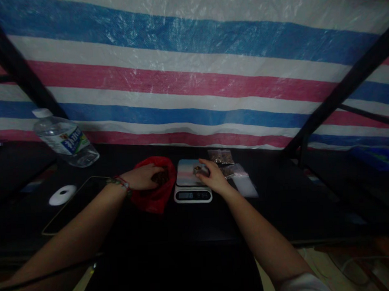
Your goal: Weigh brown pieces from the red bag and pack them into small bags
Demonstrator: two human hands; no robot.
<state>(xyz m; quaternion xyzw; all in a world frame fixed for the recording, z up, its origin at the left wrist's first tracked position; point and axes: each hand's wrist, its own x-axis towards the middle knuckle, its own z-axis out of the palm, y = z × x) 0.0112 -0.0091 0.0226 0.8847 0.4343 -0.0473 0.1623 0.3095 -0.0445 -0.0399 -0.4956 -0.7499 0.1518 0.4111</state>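
My left hand (145, 176) reaches into a red plastic bag (154, 199), its fingertips in a dark brown, loose material (161, 176). What those fingers pinch, if anything, is hidden. Just right of the bag stands a white digital kitchen scale (193, 195) with a lit display too small to read. Over its shiny platform, my right hand (212, 176) has thumb and fingers closed around a small clear plastic bag (199, 169) with a little brown material in it. Beside that hand lie small filled zip bags (221, 156) and a flat, whitish zip bag (245, 186).
A clear plastic bottle (67, 141) with a white cap stands at the back left. Nearer are a white oval object (63, 195) and a dark tablet-like slab (77, 206). Striped plastic sheeting (191, 85) hangs behind the black table (198, 225), between slanted dark metal bars (344, 85).
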